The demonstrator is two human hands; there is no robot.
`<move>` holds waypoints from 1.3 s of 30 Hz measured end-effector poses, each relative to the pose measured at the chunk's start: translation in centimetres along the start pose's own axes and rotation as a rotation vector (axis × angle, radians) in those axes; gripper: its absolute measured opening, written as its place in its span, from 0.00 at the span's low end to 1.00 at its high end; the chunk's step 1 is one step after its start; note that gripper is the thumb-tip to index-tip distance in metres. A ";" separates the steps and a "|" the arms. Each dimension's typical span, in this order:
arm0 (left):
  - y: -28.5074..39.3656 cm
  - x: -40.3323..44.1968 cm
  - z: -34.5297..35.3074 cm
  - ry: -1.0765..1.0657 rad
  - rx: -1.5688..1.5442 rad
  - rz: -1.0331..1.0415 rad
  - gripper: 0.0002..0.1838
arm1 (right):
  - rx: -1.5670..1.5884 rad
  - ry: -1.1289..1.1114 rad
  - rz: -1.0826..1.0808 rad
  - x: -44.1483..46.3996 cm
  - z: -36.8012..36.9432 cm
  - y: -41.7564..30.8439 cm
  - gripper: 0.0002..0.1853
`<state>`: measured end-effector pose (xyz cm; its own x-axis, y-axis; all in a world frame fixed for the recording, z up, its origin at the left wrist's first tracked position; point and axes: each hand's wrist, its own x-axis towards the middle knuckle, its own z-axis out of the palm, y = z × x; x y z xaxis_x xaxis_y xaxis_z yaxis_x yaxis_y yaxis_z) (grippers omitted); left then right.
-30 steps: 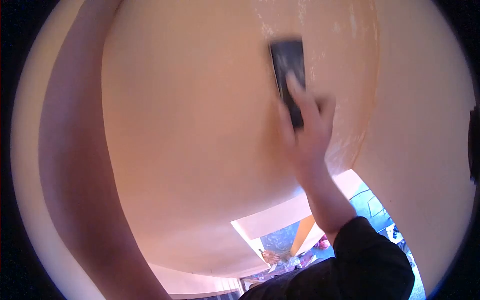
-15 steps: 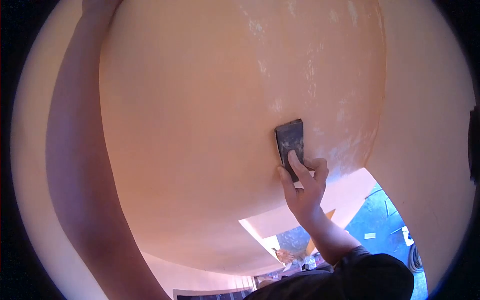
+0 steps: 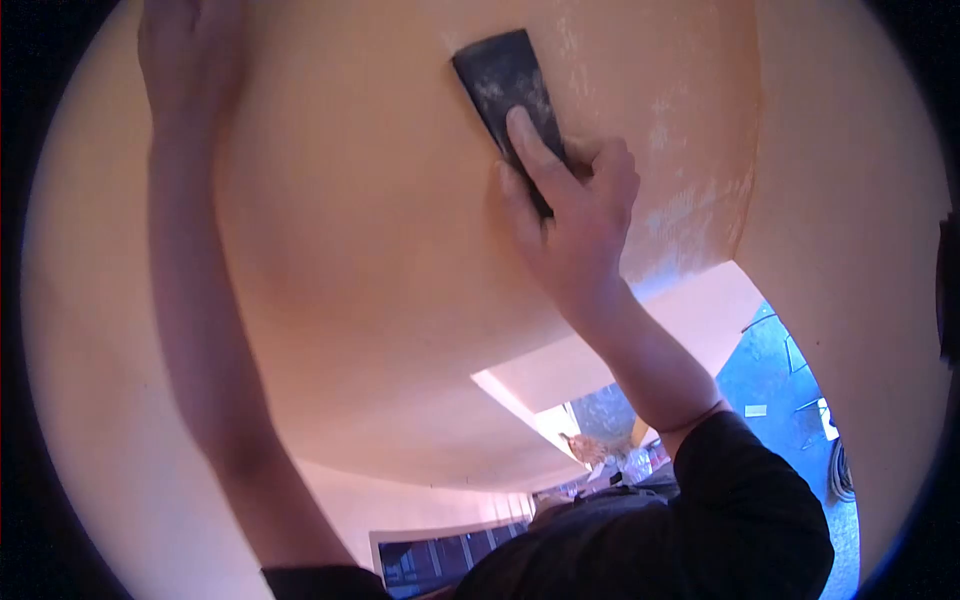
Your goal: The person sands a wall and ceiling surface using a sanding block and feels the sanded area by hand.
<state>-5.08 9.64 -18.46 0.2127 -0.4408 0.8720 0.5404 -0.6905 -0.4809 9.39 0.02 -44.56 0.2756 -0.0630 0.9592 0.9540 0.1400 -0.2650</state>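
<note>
In the head view, my right hand (image 3: 580,210) grips a black, dust-smeared sanding block (image 3: 508,80), thumb or finger laid along its face. The block lies against a peach-coloured wall surface (image 3: 360,200) and is tilted with its top toward the upper left. Pale whitish streaks (image 3: 660,130) mark the surface to the right of the block. At the upper left, my left hand (image 3: 192,60) is raised beside the same surface, its arm stretched up. The frame edge cuts off its fingertips, so their pose is unclear.
A raised edge (image 3: 750,190) runs down the right side of the surface. Below right is a bluish floor (image 3: 765,365) with a coiled hose or cable (image 3: 842,472) and a small white piece (image 3: 756,410). A dark panelled window-like shape (image 3: 445,555) stands at the bottom.
My right hand has moved the sanding block up and left across the surface, and the block has tilted leftward. The left arm has shifted in view, so its hand now shows at the top.
</note>
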 end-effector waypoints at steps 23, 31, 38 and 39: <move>7.5 -12.0 -0.8 0.041 -0.085 0.028 0.17 | -0.014 -0.007 -0.014 2.6 0.2 -0.4 0.22; 7.6 -12.3 -1.5 -0.005 -0.089 -0.111 0.17 | -0.036 0.039 -0.101 10.3 1.5 -2.6 0.23; 7.5 -12.3 -1.7 -0.025 -0.106 -0.153 0.16 | -0.041 -0.003 -0.058 6.5 1.4 -1.6 0.23; 7.6 -12.5 -1.8 -0.043 -0.116 -0.164 0.16 | -0.093 0.047 -0.056 10.0 1.9 -2.4 0.23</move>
<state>-5.15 8.89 -33.20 0.1657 -0.2938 0.9414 0.4737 -0.8135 -0.3373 9.62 0.96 -34.11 0.2250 -0.1147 0.9676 0.9742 0.0430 -0.2215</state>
